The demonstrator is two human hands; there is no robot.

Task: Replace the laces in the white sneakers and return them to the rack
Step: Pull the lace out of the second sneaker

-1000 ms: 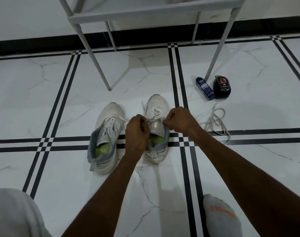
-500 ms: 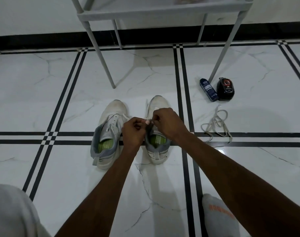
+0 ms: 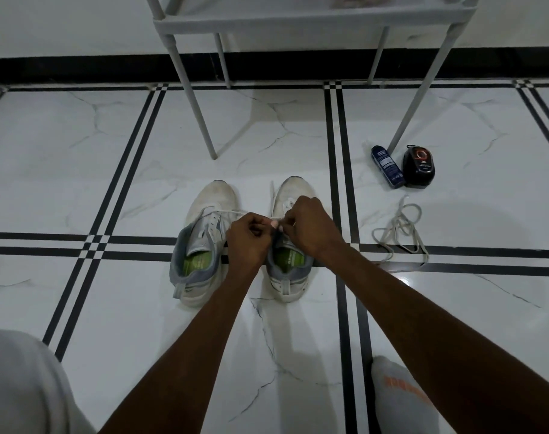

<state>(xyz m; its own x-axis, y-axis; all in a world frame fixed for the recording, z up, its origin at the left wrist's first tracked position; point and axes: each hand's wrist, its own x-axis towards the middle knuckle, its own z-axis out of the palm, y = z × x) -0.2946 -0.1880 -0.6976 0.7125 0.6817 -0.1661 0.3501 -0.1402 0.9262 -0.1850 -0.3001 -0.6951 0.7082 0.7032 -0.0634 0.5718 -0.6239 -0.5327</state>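
Two white sneakers with grey collars and green insoles stand side by side on the tiled floor, toes away from me. The left sneaker (image 3: 204, 239) has a white lace strand running from its eyelets toward my hands. Over the tongue of the right sneaker (image 3: 290, 270), my left hand (image 3: 246, 238) and my right hand (image 3: 307, 227) meet, each pinching the white lace (image 3: 274, 220) between thumb and fingers. My hands hide most of that shoe's lacing. A loose greyish lace (image 3: 401, 233) lies in a tangle on the floor to the right.
A grey metal rack (image 3: 298, 21) stands just beyond the shoes, its legs coming down to the floor. A dark blue bottle (image 3: 387, 166) and a black shoe-polish container (image 3: 418, 166) lie by its right front leg. My socked foot (image 3: 398, 399) is at the lower right.
My hands came together over the right sneaker's tongue, from apart on either side to touching, and now pinch the lace between them. The view shifted slightly.
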